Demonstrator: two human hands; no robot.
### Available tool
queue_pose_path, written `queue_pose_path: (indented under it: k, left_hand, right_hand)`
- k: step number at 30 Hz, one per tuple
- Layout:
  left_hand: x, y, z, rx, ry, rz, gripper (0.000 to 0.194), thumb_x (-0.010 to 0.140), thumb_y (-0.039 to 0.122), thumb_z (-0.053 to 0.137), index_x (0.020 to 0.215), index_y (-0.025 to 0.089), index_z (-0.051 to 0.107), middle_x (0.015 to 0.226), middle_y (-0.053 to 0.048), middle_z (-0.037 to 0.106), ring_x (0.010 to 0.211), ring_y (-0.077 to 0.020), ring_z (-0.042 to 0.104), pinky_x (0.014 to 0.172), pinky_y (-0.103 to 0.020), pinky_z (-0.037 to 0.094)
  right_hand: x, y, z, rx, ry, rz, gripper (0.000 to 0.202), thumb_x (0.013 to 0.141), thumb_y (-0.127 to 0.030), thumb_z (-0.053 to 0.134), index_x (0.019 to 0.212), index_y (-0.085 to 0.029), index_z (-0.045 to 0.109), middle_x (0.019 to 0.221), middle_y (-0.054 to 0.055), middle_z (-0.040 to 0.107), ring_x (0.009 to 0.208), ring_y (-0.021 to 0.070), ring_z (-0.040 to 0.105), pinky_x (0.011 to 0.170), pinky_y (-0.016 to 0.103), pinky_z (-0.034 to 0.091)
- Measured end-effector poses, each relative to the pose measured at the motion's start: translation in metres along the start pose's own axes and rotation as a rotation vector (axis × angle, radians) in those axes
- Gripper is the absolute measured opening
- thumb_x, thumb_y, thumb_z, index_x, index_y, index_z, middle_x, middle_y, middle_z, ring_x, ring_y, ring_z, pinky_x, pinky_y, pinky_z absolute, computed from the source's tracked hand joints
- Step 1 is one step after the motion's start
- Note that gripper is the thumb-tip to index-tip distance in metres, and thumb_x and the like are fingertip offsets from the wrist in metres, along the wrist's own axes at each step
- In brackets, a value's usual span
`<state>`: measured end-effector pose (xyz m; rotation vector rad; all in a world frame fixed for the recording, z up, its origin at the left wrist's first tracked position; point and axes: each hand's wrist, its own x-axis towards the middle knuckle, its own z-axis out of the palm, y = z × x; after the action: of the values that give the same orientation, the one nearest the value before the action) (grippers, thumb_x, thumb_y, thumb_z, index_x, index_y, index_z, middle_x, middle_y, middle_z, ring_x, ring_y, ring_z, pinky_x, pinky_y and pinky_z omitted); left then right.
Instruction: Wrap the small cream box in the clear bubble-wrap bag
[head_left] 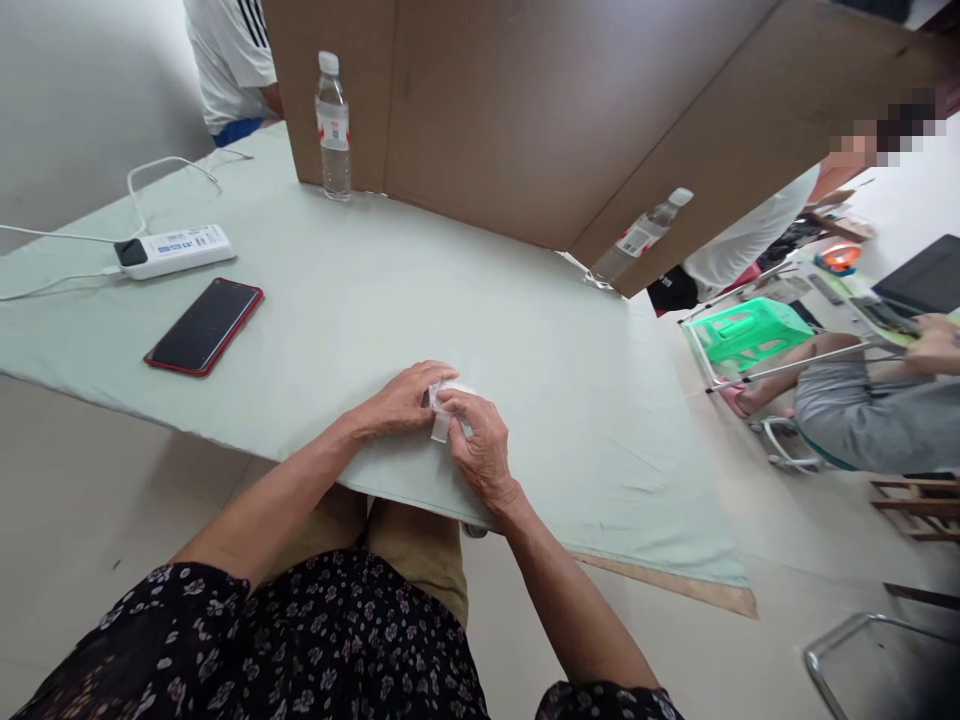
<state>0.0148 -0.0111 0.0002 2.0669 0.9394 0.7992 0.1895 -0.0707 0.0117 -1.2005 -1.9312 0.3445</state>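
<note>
Near the front edge of the cloth-covered table (525, 330), my left hand (405, 400) and my right hand (480, 440) meet around a small whitish translucent item (441, 425). The left fingers curl round its far left side. My right thumb and fingers pinch it from the right. A flat strip of it sticks out toward me between the hands. The rest of the item is covered by my fingers, so its full shape cannot be made out.
A red-edged phone (204, 327) and a white power strip (176, 250) with cables lie left. Two water bottles (334, 130) (641, 238) stand against a cardboard panel (480, 120). Beyond it, a person in white (232, 60) is partly visible; another person (862, 410) sits right, by a green stool (750, 330).
</note>
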Motion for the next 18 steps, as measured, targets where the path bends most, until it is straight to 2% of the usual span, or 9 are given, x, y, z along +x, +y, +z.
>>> queue_pose_path:
  k: [2, 4, 7, 9, 12, 18]
  left_hand:
    - [0.002, 0.002, 0.004, -0.036, 0.039, -0.01, 0.054, 0.076, 0.02, 0.06, 0.129, 0.017, 0.061, 0.133, -0.014, 0.062, 0.113, -0.0246, 0.063, 0.088, -0.037, 0.055]
    - [0.004, 0.005, 0.005, -0.072, 0.079, -0.048, 0.05, 0.073, 0.023, 0.063, 0.122, 0.016, 0.065, 0.122, -0.012, 0.067, 0.097, -0.021, 0.065, 0.077, -0.031, 0.054]
    - [0.006, 0.013, 0.002, -0.112, 0.128, -0.149, 0.029, 0.07, 0.027, 0.063, 0.097, 0.017, 0.07, 0.101, -0.005, 0.069, 0.082, -0.0165, 0.061, 0.071, -0.027, 0.05]
    - [0.007, 0.017, -0.002, -0.141, 0.13, -0.241, 0.018, 0.071, 0.029, 0.062, 0.083, 0.018, 0.067, 0.087, -0.001, 0.066, 0.075, -0.0144, 0.058, 0.067, -0.025, 0.046]
    - [0.007, 0.02, -0.004, -0.187, 0.125, -0.364, 0.02, 0.074, 0.037, 0.063, 0.08, 0.018, 0.063, 0.073, 0.003, 0.059, 0.066, -0.0129, 0.052, 0.059, -0.024, 0.039]
    - [0.008, 0.02, -0.003, -0.139, 0.184, -0.416, 0.02, 0.076, 0.038, 0.061, 0.079, 0.018, 0.061, 0.07, 0.003, 0.058, 0.065, -0.0134, 0.049, 0.058, -0.025, 0.036]
  right_hand:
    - [0.004, 0.0, -0.005, 0.076, -0.012, 0.072, 0.021, 0.084, -0.014, 0.05, 0.094, -0.027, 0.063, 0.109, 0.004, 0.077, 0.105, 0.0231, 0.069, 0.096, 0.041, 0.051]
    - [0.011, 0.0, -0.01, 0.166, -0.021, 0.155, 0.016, 0.086, -0.019, 0.051, 0.093, -0.027, 0.063, 0.107, 0.004, 0.076, 0.103, 0.0223, 0.069, 0.096, 0.04, 0.052]
    - [0.027, 0.002, -0.016, 0.262, -0.034, 0.259, 0.009, 0.088, -0.028, 0.055, 0.09, -0.026, 0.063, 0.097, 0.003, 0.075, 0.095, 0.0209, 0.069, 0.091, 0.036, 0.053]
    - [0.037, 0.005, -0.019, 0.305, -0.061, 0.296, 0.009, 0.087, -0.032, 0.058, 0.088, -0.024, 0.063, 0.09, 0.002, 0.073, 0.089, 0.0198, 0.068, 0.087, 0.034, 0.053]
    - [0.046, 0.012, -0.02, 0.371, -0.128, 0.303, 0.012, 0.085, -0.034, 0.061, 0.088, -0.022, 0.062, 0.088, 0.002, 0.07, 0.086, 0.0189, 0.066, 0.085, 0.033, 0.052]
    - [0.039, 0.023, -0.02, 0.365, -0.262, 0.222, 0.034, 0.078, -0.038, 0.073, 0.107, -0.025, 0.06, 0.111, 0.004, 0.07, 0.106, 0.023, 0.065, 0.098, 0.038, 0.049]
